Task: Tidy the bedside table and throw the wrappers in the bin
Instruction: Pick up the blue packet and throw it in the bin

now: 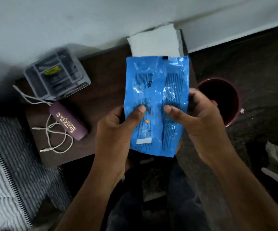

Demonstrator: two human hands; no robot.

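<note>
Overhead, blue wrapper [156, 104] between both hands

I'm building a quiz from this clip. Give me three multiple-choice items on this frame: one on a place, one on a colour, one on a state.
1. Where is the bin?
A. on the table
B. on the floor, right of the table
C. on the bed

2. What colour is the wrapper?
A. blue
B. red
C. green

3. How is the wrapper held?
A. lying on the table
B. in the left hand alone
C. by both hands

Answers:
1. B: it stands on the dark floor past the right edge of the table.
2. A: its glossy printed back is blue.
3. C: the left hand and the right hand each press a thumb on it.
</note>
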